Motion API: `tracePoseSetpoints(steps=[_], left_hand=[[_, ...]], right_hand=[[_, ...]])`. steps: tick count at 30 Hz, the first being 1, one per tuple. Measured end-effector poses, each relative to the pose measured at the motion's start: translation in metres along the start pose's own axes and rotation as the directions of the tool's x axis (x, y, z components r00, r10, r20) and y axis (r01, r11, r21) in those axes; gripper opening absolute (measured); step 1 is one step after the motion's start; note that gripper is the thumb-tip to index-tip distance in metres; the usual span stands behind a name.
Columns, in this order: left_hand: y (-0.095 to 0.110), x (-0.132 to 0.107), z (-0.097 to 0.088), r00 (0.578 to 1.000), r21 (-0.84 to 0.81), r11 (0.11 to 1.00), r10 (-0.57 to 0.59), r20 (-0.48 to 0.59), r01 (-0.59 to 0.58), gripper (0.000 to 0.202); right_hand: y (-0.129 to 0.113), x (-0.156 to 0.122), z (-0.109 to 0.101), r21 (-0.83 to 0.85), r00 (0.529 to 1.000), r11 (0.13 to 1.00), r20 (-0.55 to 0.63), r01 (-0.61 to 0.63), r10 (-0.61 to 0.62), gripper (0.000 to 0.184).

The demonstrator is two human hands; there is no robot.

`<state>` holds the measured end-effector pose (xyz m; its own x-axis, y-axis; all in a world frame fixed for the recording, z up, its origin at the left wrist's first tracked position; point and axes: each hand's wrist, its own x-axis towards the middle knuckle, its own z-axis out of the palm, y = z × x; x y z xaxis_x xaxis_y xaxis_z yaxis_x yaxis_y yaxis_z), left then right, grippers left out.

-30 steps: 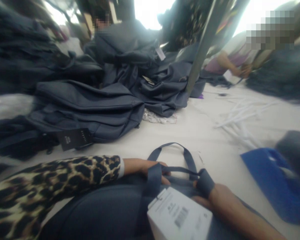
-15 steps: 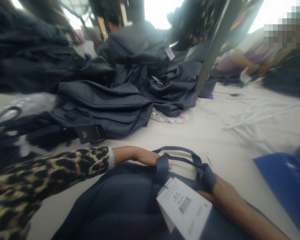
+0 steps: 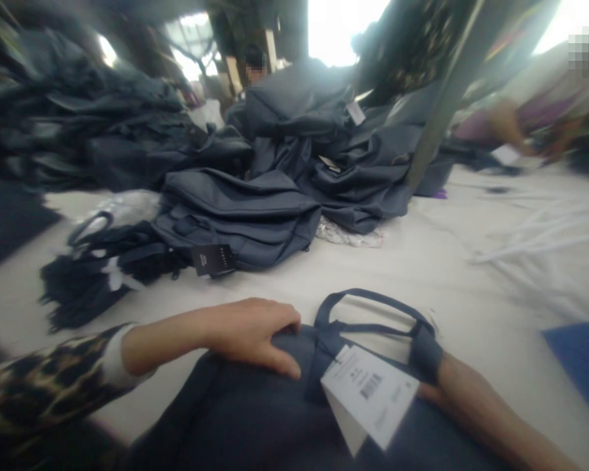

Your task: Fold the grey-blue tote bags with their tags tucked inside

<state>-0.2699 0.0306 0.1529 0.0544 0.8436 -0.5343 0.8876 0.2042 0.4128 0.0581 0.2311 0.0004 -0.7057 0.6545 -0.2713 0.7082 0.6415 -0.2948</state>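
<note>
A dark blue-grey bag (image 3: 255,412) lies in front of me at the lower middle, its looped carry handle (image 3: 373,297) standing up from the top edge. A white folded hang tag (image 3: 373,392) with a barcode hangs from the handle's base. My left hand (image 3: 255,333) grips the bag's top edge left of the handle, thumb on the near face and fingers curled over the rim. On the other side, my right hand (image 3: 436,379) holds the top edge by the handle's right end. A strap covers part of it, and most of its fingers are hidden.
Another dark bag (image 3: 240,216) with a black tag (image 3: 211,260) lies beyond, before a heap of similar bags (image 3: 294,98). A slanted post (image 3: 436,124) rises behind. White strips (image 3: 530,242) and a blue sheet (image 3: 579,366) lie right. A co-worker's arm (image 3: 508,124) is at far right.
My left hand has moved left, away from the handle's base and along the bag's top edge. The right hand keeps its place at the handle's right end. The view has shifted left.
</note>
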Motion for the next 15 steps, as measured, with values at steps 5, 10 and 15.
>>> tracePoseSetpoints(steps=[5,10,15], left_hand=[[-0.032,-0.006,0.028,0.998,-0.224,0.973,0.045,-0.046,-0.054,0.032],[-0.069,0.027,0.053,0.993,0.009,1.000,-0.005,-0.119,0.006,0.037],[-0.077,0.039,0.069,0.971,0.183,0.976,-0.075,-0.225,0.118,0.034]], right_hand=[[-0.005,-0.005,-0.008,-0.091,0.996,0.994,0.071,-0.054,0.060,0.064],[-0.012,-0.010,-0.014,-0.281,0.985,0.955,0.109,-0.097,0.132,0.066],[-0.009,0.000,-0.006,-0.211,0.983,0.969,0.105,-0.127,0.152,0.065]])
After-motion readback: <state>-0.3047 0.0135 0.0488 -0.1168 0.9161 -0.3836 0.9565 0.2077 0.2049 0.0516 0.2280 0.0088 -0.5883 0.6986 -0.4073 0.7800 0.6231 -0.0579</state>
